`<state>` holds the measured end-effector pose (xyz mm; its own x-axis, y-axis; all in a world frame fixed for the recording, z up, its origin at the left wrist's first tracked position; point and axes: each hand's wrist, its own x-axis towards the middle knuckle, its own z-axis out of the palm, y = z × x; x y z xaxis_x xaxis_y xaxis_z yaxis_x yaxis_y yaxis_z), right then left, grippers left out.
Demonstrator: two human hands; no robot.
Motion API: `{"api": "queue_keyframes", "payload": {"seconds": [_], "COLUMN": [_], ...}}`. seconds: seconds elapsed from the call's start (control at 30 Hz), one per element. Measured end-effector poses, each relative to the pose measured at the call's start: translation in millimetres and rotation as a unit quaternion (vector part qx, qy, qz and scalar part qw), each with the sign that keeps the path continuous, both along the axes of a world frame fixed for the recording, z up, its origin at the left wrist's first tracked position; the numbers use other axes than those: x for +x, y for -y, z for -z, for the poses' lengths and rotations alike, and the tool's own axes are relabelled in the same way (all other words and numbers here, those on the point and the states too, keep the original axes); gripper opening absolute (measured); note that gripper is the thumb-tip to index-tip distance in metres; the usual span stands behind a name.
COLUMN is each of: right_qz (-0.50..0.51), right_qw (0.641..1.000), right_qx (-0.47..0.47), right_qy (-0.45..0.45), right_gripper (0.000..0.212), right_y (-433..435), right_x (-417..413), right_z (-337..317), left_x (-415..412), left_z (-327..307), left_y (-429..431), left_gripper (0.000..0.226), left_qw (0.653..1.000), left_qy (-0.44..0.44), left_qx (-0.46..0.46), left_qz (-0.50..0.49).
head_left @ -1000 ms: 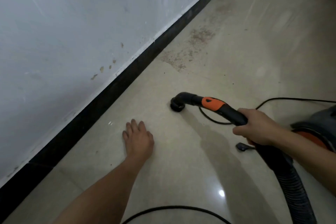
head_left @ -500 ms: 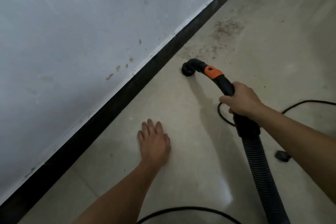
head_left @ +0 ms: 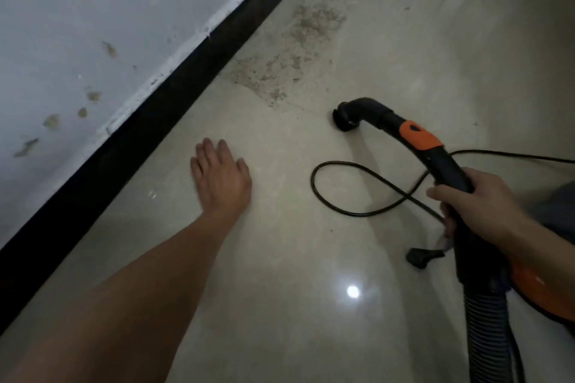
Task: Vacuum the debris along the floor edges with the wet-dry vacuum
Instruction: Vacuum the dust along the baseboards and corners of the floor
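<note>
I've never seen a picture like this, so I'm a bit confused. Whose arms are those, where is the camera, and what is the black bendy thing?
There is no robot here. These are a person's two arms. The camera sits on the person's head and looks down, so you see what they see.

The left hand lies flat on the shiny floor, fingers straight, holding nothing. The right hand grips the black-and-orange handle of a vacuum cleaner. Its round nozzle points down at the floor. The ribbed hose leads back toward the orange vacuum body at the right edge.

A black cord loops across the floor, and a plug lies nearby. The brownish specks are debris, close to the black baseboard under the white wall, not yet sucked up.
</note>
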<state>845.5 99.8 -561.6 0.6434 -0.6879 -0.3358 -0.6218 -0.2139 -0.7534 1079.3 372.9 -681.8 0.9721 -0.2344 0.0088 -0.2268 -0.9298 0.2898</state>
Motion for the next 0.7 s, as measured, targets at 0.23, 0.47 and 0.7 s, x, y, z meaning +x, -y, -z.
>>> {"api": "queue_keyframes", "payload": {"seconds": [0.23,0.47,0.7], "right_qz": [0.057,-0.017,-0.076], "right_qw": [0.997,0.995,0.988], "right_qx": [0.036,0.08,0.113], "right_qy": [0.036,0.055,0.073], "right_gripper": [0.023,0.016,0.017], "right_y": [39.1,47.5,23.0], "right_x": [60.8,165.3,276.4], "right_z": [17.1,19.5,25.7], "left_x": [31.9,40.4,41.9], "left_z": [7.5,10.0,10.8], "left_y": [21.5,31.0,32.8], "left_gripper": [0.059,0.057,0.054], "left_qw": [0.999,0.996,0.995], "left_qy": [0.004,0.031,0.039], "left_qx": [-0.013,0.013,0.023], "left_qz": [-0.047,-0.081,-0.093]}}
